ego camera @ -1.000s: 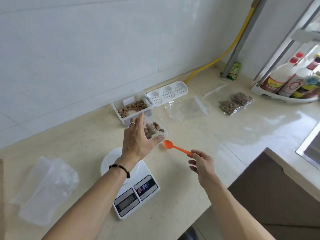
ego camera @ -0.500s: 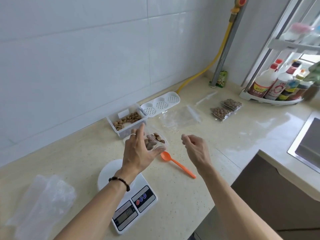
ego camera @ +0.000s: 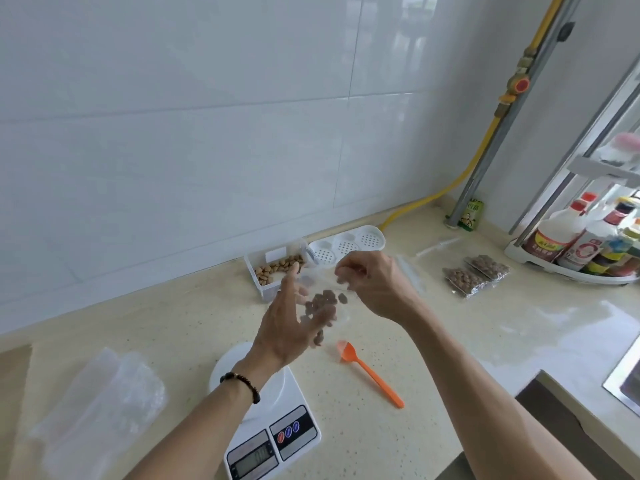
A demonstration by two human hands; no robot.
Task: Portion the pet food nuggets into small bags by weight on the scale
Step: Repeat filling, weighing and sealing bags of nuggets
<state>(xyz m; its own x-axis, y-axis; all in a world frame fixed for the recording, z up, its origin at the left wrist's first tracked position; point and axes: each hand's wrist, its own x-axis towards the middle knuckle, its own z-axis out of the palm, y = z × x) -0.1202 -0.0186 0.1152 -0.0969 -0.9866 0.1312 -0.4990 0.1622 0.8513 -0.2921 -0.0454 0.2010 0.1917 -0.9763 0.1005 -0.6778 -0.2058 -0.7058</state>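
At lower centre of the frame, a scale (ego camera: pixel 268 424) is seen on the desk (ego camera: pixel 433 341). Above it, a clear bag of nuggets (ego camera: pixel 323 308) is held up, motion-blurred, gripped by the left hand (ego camera: pixel 287 323) and pinched at its top by the right hand (ego camera: pixel 374 289). Right of these, an orange spoon (ego camera: pixel 370 374) lies on the desk.

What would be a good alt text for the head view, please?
Two hands hold a small clear bag of brown nuggets above a counter: left hand under it, right hand pinching its top. Below lie a white scale and an orange spoon; two filled bags lie right.
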